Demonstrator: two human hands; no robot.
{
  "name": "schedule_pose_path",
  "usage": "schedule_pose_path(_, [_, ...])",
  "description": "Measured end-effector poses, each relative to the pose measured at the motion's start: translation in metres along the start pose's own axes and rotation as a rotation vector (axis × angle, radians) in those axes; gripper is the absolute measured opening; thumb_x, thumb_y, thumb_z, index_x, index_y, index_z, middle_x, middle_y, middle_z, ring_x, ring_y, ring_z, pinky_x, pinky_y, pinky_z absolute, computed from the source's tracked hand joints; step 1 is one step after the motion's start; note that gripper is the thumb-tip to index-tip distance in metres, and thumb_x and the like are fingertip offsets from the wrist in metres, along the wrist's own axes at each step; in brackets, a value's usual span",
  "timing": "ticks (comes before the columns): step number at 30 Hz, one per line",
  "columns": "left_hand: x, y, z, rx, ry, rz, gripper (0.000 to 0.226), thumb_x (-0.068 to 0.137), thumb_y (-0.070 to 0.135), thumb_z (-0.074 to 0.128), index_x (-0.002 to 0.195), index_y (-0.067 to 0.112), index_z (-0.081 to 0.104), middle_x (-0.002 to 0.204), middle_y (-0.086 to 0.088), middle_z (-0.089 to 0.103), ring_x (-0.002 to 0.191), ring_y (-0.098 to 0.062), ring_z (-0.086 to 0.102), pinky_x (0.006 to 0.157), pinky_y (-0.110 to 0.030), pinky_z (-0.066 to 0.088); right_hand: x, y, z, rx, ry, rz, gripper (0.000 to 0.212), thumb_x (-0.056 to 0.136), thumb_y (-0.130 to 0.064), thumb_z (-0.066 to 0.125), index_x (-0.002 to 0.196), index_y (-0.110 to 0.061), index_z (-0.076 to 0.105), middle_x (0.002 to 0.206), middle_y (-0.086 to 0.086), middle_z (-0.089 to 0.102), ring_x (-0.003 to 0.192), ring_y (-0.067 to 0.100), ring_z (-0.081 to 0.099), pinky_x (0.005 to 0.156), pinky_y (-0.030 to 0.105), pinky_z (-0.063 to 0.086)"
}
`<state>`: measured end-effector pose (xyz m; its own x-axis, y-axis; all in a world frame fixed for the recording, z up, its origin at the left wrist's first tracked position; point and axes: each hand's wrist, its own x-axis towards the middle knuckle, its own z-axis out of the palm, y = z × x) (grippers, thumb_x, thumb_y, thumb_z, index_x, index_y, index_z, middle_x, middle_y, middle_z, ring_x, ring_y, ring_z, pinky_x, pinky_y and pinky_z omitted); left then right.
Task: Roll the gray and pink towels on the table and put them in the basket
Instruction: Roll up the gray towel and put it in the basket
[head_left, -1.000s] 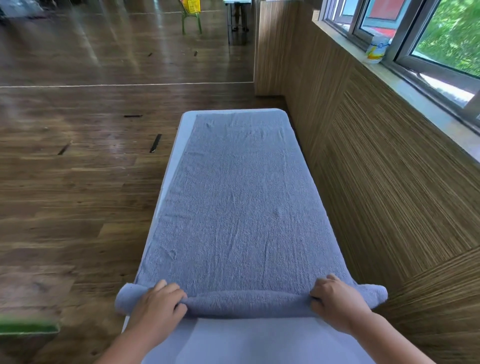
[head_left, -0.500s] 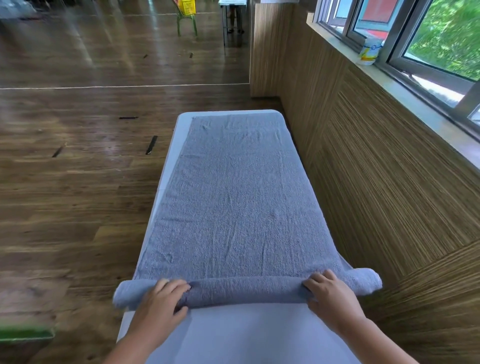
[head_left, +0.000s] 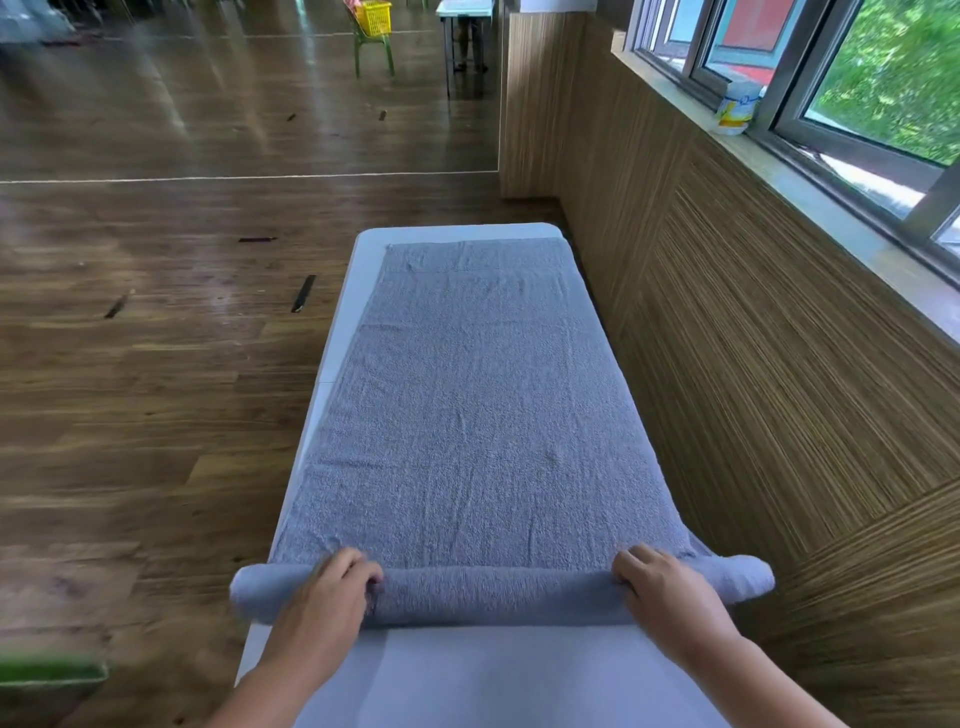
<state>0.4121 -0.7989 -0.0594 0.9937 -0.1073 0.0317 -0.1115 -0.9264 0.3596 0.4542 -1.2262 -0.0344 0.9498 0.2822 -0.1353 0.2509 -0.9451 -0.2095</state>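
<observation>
A: Where's the gray towel (head_left: 478, 415)?
B: Flat along the counter (head_left: 467, 675), near end rolled; left hand (head_left: 324, 603) and right hand (head_left: 670, 597) press on the roll, fingers (head_left: 358, 564) curled over it.
A: Any basket?
B: A yellow basket (head_left: 375, 16) on a far chair (head_left: 371, 49); contents unclear.

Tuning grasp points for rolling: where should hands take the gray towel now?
On the rolled near end of the gray towel, from the near side, palms over the top: left hand and right hand spaced apart, since the roll spans wider than the table.
</observation>
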Motion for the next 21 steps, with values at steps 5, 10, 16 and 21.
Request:
schedule_pose_path(5, [-0.007, 0.003, -0.005, 0.098, -0.054, 0.047, 0.036, 0.068, 0.04, 0.054, 0.102, 0.038, 0.065, 0.109, 0.028, 0.058, 0.1, -0.006, 0.051, 0.077, -0.03, 0.054, -0.006, -0.001, 0.009, -0.061, 0.026, -0.107, 0.012, 0.063, -0.03, 0.068, 0.071, -0.028, 0.059, 0.074, -0.014, 0.057, 0.079, 0.016, 0.056, 0.058, 0.029, 0.049])
schedule_pose_path(10, [-0.003, 0.003, -0.005, 0.152, -0.047, 0.067, 0.022, 0.071, 0.037, 0.047, 0.083, 0.035, 0.066, 0.084, 0.027, 0.06, 0.085, -0.005, 0.044, 0.064, -0.028, 0.046, -0.007, -0.003, -0.001, -0.169, -0.007, -0.143, 0.02, 0.054, -0.043, 0.066, 0.068, -0.031, 0.061, 0.069, -0.016, 0.055, 0.074, 0.013, 0.053, 0.058, 0.027, 0.04])
schedule_pose_path(16, [-0.007, 0.006, -0.006, 0.179, 0.011, 0.114, 0.008, 0.072, 0.036, 0.048, 0.069, 0.033, 0.054, 0.07, 0.023, 0.052, 0.079, -0.004, 0.038, 0.058, -0.026, 0.035, -0.003, 0.005, 0.001, -0.186, 0.011, -0.151, 0.022, 0.062, -0.044, 0.056, 0.053, -0.024, 0.059, 0.055, -0.014, 0.05, 0.065, 0.011, 0.05, 0.05, 0.024, 0.033])
schedule_pose_path(21, [0.0, 0.004, -0.005, 0.028, 0.036, -0.014, 0.011, 0.09, 0.027, 0.053, 0.095, 0.036, 0.056, 0.097, 0.018, 0.045, 0.088, -0.006, 0.051, 0.065, -0.035, 0.052, 0.002, 0.004, 0.002, -0.051, 0.096, -0.04, 0.011, 0.073, -0.028, 0.066, 0.068, -0.029, 0.057, 0.07, -0.009, 0.05, 0.058, 0.014, 0.055, 0.043, 0.031, 0.043])
